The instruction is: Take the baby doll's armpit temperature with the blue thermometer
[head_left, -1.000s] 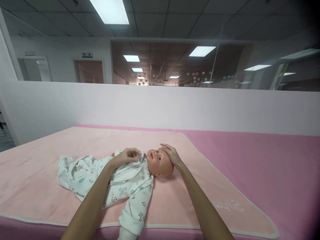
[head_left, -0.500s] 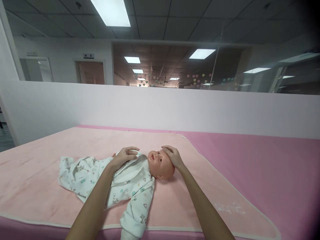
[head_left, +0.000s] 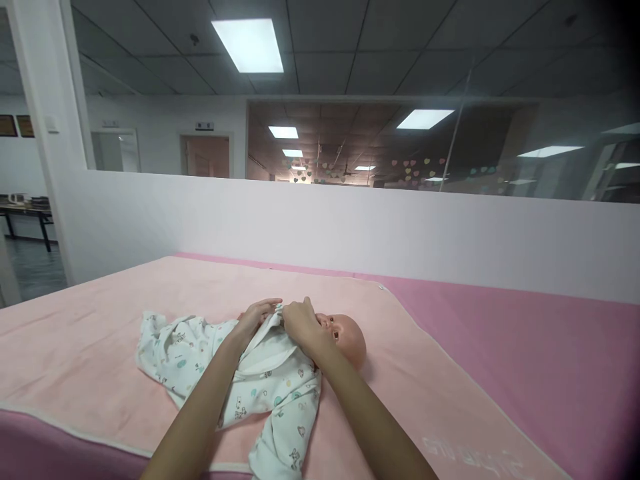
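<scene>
A baby doll (head_left: 350, 337) lies on its back with its head to the right, wearing a white printed romper (head_left: 293, 390). The romper's front flap is raised over the chest. My right hand (head_left: 300, 323) is closed on cloth near the collar, just below the doll's chin, and its wrist covers part of the face. Beside it, my left hand (head_left: 254, 320) curves over the far side of the chest, fingers bent at the flap's edge; its fingertips are partly hidden. The near sleeve (head_left: 287, 433) stretches toward me.
The doll rests on a peach blanket (head_left: 110, 373) with a pale border, spread over a pink mat (head_left: 500, 340). A low white wall (head_left: 350, 230) with glass above it stands behind. At far left, a table (head_left: 27, 212) is visible through an opening.
My right hand has left the doll's head and moved left to the collar, closing on the cloth. My left hand stays at the chest. The camera view has turned slightly left.
</scene>
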